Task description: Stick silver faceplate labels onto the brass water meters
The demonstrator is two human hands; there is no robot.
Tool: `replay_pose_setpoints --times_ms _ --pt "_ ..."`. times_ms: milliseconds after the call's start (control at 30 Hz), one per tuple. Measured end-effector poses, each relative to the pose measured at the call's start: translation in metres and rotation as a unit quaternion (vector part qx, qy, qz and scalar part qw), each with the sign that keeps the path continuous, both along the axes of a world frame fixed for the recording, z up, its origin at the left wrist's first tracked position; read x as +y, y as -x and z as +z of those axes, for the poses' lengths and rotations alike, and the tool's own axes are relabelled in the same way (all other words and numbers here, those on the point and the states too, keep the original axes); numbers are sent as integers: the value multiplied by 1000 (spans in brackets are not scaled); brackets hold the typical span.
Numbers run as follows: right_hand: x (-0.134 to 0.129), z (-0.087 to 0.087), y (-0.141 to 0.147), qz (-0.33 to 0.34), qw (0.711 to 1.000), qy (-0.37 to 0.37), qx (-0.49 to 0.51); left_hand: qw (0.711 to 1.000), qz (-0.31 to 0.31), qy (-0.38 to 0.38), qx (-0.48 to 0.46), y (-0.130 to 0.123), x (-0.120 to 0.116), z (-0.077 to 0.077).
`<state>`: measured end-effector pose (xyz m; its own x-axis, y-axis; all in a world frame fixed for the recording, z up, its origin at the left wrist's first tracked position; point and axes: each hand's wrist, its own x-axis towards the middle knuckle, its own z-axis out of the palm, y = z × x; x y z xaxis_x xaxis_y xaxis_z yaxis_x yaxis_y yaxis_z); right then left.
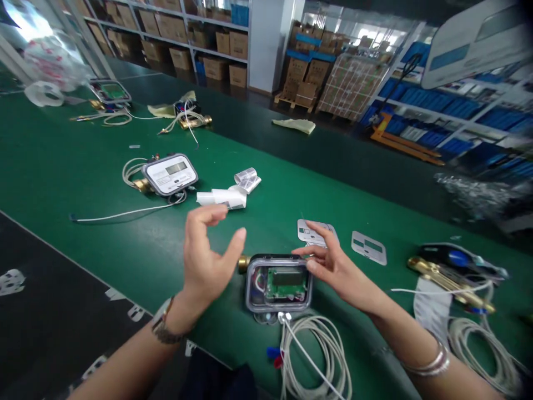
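In front of me on the green table sits a meter [278, 284] with a clear cover, its green circuit board and small display showing through. A brass fitting [244, 264] sticks out on its left, and a coil of pale cable [328, 350] lies below it. My left hand [208, 250] is raised left of the meter, thumb and fingers apart, holding nothing. Fingers spread, my right hand [327, 258] hovers at the meter's upper right corner; whether it touches the cover I cannot tell. Just beyond those fingers lies a printed faceplate label [306, 228], partly covered by them.
Another label [368, 248] lies to the right, near a brass meter body [441, 278] with coiled cable. A meter with a white faceplate [170, 173] and curled label strips [233, 194] are at left. More meters [110, 91] stand farther back. A label sheet [474, 41] hangs at upper right.
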<state>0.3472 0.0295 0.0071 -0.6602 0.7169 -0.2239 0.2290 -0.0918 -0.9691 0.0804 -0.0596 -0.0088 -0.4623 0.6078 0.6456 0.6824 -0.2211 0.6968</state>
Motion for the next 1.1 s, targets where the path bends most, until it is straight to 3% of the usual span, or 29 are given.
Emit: replay_pose_setpoints --times_ms 133,233,300,400,500,567,667,767,867,1100 --pt "-33 -10 4 -70 997 -18 24 975 -91 9 200 -73 -58 -16" --pt "-49 -3 21 -121 992 -17 21 961 -55 66 264 -98 -71 -33" --pt "-57 7 30 -130 991 -1 22 960 -22 66 272 -93 -71 -35" --pt "-62 26 29 -93 994 30 45 962 -33 34 269 -66 -67 -21" --pt "-54 41 16 -98 993 -62 30 973 -67 20 220 -38 -70 2" --pt "-47 48 9 -114 986 -111 40 984 -83 53 149 -29 -75 14" --pt "-41 59 8 -43 994 -45 94 983 -124 129 50 -28 -82 21" --pt "-42 67 19 40 996 8 78 975 -164 149 24 -33 -84 21" --pt "-46 71 31 64 998 -19 21 975 -167 143 31 -36 -84 20" --pt "-53 76 37 45 991 -113 -55 974 -178 129 47 -38 -82 23"
